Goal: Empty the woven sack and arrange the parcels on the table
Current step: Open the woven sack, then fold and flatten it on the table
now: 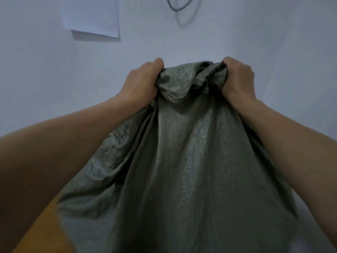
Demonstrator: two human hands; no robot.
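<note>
A grey-green woven sack (182, 161) hangs in front of me and fills the middle and bottom of the view. My left hand (142, 83) grips one bunched top corner of the sack. My right hand (237, 79) grips the other bunched top corner, and both arms are raised. The sack spreads wide toward the bottom, with bulges on its left side. No parcels are visible; whatever the sack holds is hidden. A strip of orange-brown table (42, 232) shows at the lower left under the sack.
A white wall stands close behind the sack. A white sheet of paper (91, 15) is fixed to the wall at the upper left. A grey cable loop (179, 7) hangs on the wall at the top centre.
</note>
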